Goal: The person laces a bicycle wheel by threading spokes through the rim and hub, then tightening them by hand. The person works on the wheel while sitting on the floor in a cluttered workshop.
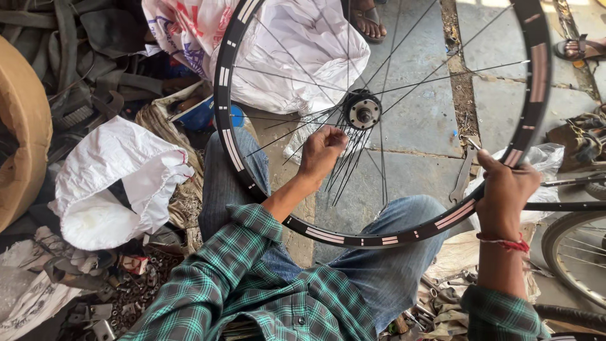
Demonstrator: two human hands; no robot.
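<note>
Left hand (323,150) is pinched shut around a loose thin black spoke (341,165) right below the black metal hub (364,112), with a bunch more hanging unlaced. Right hand (503,189) is wrapped tight on the black bicycle rim with white stripes (230,148), which rests across the denim-covered knees (404,227) above the concrete floor. Looks like mid-lacing to me: the pinched spoke probably has to swing out to a rim hole next, which takes a careful thread past the crossed spokes already in. A flat steel spanner (464,173) lies on the floor behind the rim, white plastic sacks (120,183) sit left, and another wheel (577,252) is at the right edge. The dangling spokes are the main tangle risk.
</note>
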